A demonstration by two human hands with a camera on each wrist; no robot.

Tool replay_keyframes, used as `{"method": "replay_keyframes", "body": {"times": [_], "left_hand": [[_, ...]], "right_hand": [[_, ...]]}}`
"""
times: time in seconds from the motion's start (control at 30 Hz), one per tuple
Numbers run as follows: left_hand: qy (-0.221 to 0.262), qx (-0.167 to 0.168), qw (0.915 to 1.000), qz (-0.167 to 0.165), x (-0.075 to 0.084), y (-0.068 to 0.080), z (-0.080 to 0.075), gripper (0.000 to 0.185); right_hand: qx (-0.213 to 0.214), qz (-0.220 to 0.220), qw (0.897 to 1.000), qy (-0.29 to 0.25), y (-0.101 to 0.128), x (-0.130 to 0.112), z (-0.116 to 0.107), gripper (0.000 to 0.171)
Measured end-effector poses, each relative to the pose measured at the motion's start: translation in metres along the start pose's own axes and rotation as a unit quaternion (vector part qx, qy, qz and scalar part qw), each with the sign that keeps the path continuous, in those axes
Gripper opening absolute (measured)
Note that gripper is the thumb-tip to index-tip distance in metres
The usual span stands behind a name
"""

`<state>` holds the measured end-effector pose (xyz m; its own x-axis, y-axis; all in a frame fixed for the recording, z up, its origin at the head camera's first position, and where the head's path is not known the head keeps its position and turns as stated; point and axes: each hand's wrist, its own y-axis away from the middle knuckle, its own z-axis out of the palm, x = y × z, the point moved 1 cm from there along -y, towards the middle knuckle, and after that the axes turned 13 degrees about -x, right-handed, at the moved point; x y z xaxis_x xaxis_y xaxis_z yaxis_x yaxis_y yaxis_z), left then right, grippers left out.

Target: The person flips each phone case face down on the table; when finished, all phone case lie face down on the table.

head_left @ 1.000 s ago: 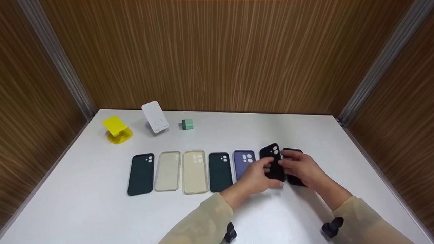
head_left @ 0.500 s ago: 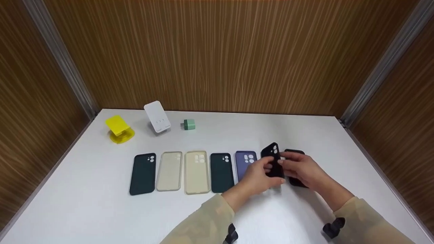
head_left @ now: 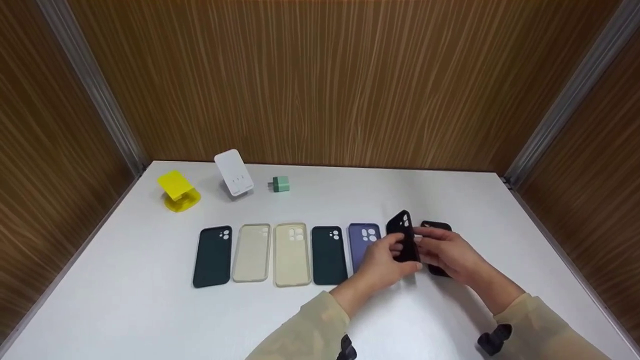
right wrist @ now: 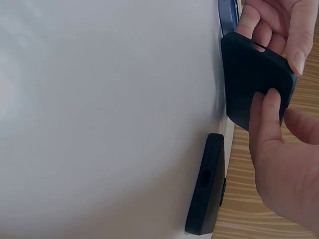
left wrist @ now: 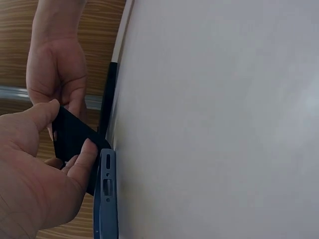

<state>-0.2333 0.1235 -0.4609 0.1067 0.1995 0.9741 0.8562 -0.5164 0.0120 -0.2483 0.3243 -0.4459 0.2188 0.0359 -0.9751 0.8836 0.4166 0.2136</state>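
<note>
Black case lifted from the row

Both hands, left hand (head_left: 381,260) and right hand (head_left: 446,252), grip the black case (head_left: 406,237) above the tabletop (head_left: 320,320) (tilted on edge); six cases lie flat, untouched.

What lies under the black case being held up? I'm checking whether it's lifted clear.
Under the black case, gripped by left hand and right hand, bare table shows; fingers cover its lower end.
</note>
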Motion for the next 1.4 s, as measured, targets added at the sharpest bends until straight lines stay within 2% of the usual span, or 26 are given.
{"method": "replay_keyframes", "body": {"times": [0.47, 0.7, 0.83, 1.0, 1.23, 1.4], "left_hand": [[0.046, 0.025, 0.9986, 0.000, -0.002, 0.000, 0.003, 0.072], [0.099, 0.017, 0.9947, 0.022, 0.000, 0.002, 0.002, 0.062], [0.139, 0.011, 0.9898, 0.027, 0.003, 0.004, 0.001, 0.059], [0.203, 0.002, 0.9790, 0.023, 0.008, 0.007, 0.000, 0.062], [0.238, -0.004, 0.9705, 0.040, 0.014, 0.013, -0.004, 0.069], [0.284, -0.017, 0.9573, 0.053, 0.015, 0.015, -0.004, 0.074]], "right_hand": [[-0.016, 0.006, 0.999, -0.045, -0.003, 0.004, 0.003, 0.055], [-0.022, 0.016, 0.999, -0.040, -0.004, 0.003, 0.006, 0.056], [-0.024, 0.023, 0.999, -0.038, -0.004, 0.003, 0.008, 0.057], [-0.031, 0.025, 0.999, -0.018, -0.004, 0.001, 0.009, 0.062], [-0.043, 0.028, 0.999, 0.016, -0.002, -0.002, 0.010, 0.068], [-0.037, 0.038, 0.998, 0.027, -0.002, -0.004, 0.010, 0.069]]}}
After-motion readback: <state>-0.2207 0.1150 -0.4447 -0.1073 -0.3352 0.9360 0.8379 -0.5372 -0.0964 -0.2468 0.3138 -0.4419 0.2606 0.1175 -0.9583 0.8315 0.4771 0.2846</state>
